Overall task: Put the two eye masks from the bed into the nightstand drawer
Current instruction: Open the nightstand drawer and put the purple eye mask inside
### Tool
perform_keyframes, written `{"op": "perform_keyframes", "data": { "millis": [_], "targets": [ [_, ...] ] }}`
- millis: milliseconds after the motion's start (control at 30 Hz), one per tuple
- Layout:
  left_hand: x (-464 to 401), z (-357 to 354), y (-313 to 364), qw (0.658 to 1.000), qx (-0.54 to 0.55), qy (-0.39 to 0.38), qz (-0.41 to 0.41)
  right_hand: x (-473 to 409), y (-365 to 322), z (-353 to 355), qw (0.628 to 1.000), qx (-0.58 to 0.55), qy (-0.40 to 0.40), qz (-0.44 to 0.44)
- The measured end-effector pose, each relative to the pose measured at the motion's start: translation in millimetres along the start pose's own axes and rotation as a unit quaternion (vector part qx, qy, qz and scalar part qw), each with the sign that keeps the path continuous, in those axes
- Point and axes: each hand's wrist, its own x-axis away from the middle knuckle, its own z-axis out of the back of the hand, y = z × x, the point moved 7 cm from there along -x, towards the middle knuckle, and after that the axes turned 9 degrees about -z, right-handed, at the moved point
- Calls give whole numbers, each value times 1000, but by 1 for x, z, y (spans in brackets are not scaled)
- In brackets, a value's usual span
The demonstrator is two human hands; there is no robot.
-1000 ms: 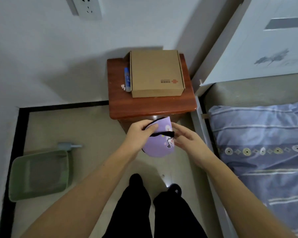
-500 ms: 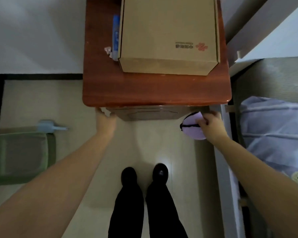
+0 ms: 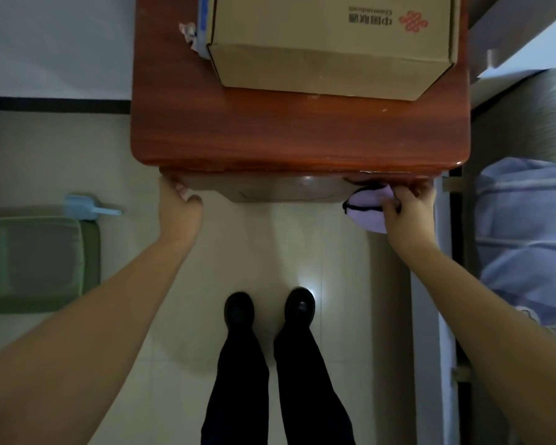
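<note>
I look straight down at a reddish wooden nightstand (image 3: 299, 136). Its drawer front (image 3: 283, 189) shows just under the top's front edge. My left hand (image 3: 180, 203) grips the drawer's left end, fingers hooked under the top's edge. My right hand (image 3: 405, 210) is at the drawer's right end and holds a lilac eye mask (image 3: 366, 208) with a black strap. Whether one or two masks are in that hand I cannot tell. The drawer's inside is hidden.
A cardboard box (image 3: 331, 43) and a blue tube (image 3: 203, 27) sit on the nightstand. The bed with a blue striped cover (image 3: 527, 239) is at the right. A green basin (image 3: 36, 264) and a blue scoop (image 3: 84, 208) lie on the floor at the left. My feet (image 3: 270, 309) stand in between.
I have leaned in over the nightstand. My hands parted from holding the mask together: the left went to the drawer's left end, the right carried the mask to the right end.
</note>
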Motion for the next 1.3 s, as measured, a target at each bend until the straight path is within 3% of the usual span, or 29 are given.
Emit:
{"op": "perform_keyframes", "data": {
  "millis": [200, 333, 500, 567, 633, 700, 733, 833, 867, 933, 1033, 1133, 1233, 1300],
  "targets": [
    [51, 13, -54, 997, -14, -59, 50, 58, 40, -16, 1000, -4, -9, 13],
    [57, 12, -73, 992, -58, -93, 57, 60, 63, -38, 998, 31, -51, -23],
    [61, 12, -71, 992, -60, -85, 71, 62, 63, -41, 994, 63, -73, -46],
    [70, 23, -51, 996, -83, -28, 22, 75, 49, -42, 981, 60, -163, -88],
    [85, 35, -14, 991, -104, 30, -84, 100, 16, -47, 953, 11, -292, -83],
    [103, 34, 23, 980, -101, 8, -174, 120, -30, -46, 933, -107, -338, -67],
    [108, 27, 33, 980, -65, -49, -180, 122, -52, -43, 932, -163, -318, -61],
    [110, -11, 38, 957, 100, -272, -23, 104, -94, -48, 934, -257, -235, -75],
    [101, -16, 36, 956, 97, -279, 2, 97, -105, -55, 933, -263, -233, -79],
    [65, -12, 34, 976, 18, -215, 0, 81, -121, -76, 929, -250, -260, -76],
    [18, -14, 30, 985, -43, -164, -22, 51, -131, -108, 954, -148, -252, -58],
    [-9, -36, 13, 970, -165, -179, 16, 19, -134, -137, 981, -2, -186, -50],
    [-17, -57, -5, 938, -245, -227, 93, 5, -134, -160, 986, 18, -153, -58],
    [-20, -64, -7, 920, -289, -245, 97, 3, -134, -167, 989, 37, -133, -50]
  ]
}}
